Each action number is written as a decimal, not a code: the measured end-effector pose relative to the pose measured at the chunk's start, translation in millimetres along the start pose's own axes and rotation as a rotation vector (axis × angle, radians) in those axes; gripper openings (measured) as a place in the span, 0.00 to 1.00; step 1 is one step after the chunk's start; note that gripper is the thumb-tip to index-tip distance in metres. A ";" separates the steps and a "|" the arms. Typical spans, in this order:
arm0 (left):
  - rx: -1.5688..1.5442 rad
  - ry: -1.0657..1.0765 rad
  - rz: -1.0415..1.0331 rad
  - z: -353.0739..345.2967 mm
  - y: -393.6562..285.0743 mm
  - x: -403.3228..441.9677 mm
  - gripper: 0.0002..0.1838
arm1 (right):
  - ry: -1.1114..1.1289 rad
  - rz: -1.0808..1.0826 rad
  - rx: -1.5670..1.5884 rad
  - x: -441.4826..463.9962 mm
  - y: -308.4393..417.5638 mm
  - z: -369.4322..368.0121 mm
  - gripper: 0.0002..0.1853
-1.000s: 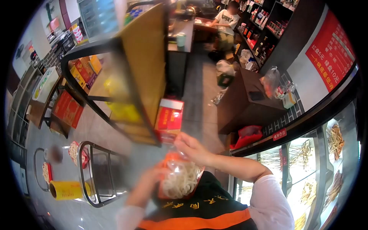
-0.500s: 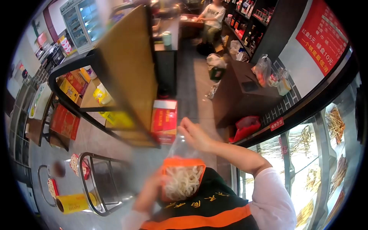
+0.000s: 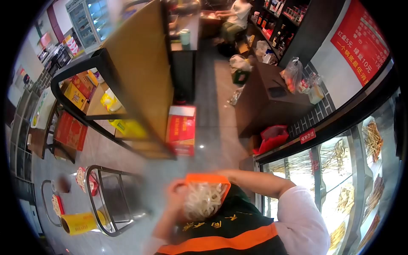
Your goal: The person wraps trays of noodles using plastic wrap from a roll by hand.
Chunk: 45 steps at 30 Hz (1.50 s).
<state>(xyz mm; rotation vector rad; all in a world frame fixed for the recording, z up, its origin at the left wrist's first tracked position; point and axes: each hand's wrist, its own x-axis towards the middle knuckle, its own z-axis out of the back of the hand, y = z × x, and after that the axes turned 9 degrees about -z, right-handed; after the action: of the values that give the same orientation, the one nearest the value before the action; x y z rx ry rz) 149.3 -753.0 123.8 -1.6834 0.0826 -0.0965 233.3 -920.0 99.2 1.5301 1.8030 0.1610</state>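
Observation:
An orange basket (image 3: 207, 178) is held up against the dark apron (image 3: 246, 214), its opening facing me. Inside it lies a heap of white, ring-like or noodle-like food pieces (image 3: 205, 199). My left hand (image 3: 177, 196) grips the basket's left side, slightly blurred. Behind the basket's upper right corner is my right hand (image 3: 225, 174); only the part near the wrist shows, and its fingers are hidden.
To the right stands a lit glass display cooler (image 3: 335, 187) with skewers. A tall wooden-panelled rack (image 3: 136, 76) and a red carton (image 3: 182, 129) stand ahead. A metal-framed chair (image 3: 114, 199) is at left. Another person (image 3: 236, 17) sits at the back.
My right hand, which was raised above the basket and pulling up a clear plastic bag, has dropped behind the basket's rim. The bag is no longer visible. My left hand stays on the basket.

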 end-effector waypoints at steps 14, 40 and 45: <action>-0.577 -0.308 0.340 11.8 34.9 -59.5 0.31 | -0.388 0.362 -0.361 9.1 7.0 3.9 0.18; -0.759 -1.178 -0.016 49.0 37.7 -468.4 0.34 | 0.027 -0.134 -0.363 200.7 -182.6 -317.1 0.23; -0.772 -1.347 -0.173 84.8 33.6 -542.4 0.33 | 0.273 -0.368 -0.415 279.8 -222.0 -366.3 0.27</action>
<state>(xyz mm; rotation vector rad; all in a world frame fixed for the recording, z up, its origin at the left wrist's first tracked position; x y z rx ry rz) -380.1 -612.8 72.6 -2.1699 -1.1565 1.0535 -165.5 -599.9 112.0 0.9035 2.0708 0.5477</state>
